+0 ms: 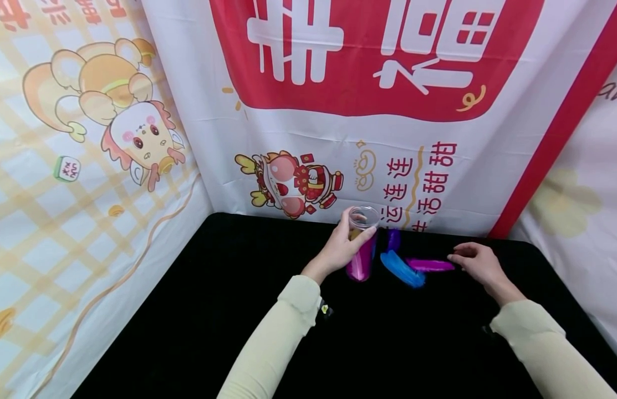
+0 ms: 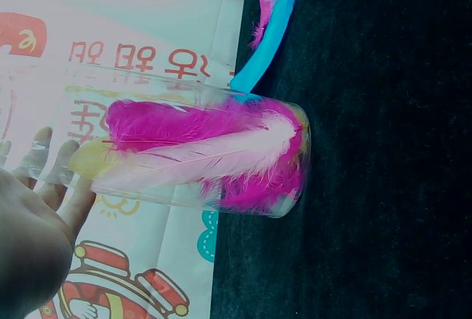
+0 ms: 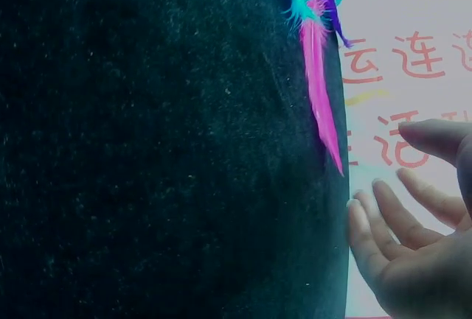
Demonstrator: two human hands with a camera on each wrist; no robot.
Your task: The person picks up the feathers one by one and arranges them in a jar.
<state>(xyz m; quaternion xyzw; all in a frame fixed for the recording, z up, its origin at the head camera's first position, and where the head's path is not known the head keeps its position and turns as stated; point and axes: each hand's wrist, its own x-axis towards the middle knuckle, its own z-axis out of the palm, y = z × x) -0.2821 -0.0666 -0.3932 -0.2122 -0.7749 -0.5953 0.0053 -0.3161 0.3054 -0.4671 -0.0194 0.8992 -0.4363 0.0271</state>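
Observation:
My left hand (image 1: pixel 342 242) grips a tall clear plastic cup (image 1: pixel 365 217) near its rim. Inside the cup are magenta and pale pink feathers (image 2: pixel 192 153), with a yellow one (image 2: pixel 96 158) showing too. To the right of the cup, a blue feather (image 1: pixel 402 270), a magenta feather (image 1: pixel 432 265) and a purple feather (image 1: pixel 393 240) lie on the black table. My right hand (image 1: pixel 480 264) is by the tip of the magenta feather, thumb and fingers apart in the right wrist view with nothing between them.
A black cloth (image 1: pixel 228 310) covers the table. Behind its far edge hangs a white and red printed curtain (image 1: pixel 308 130), and another patterned sheet (image 1: pixel 103 183) hangs at the left.

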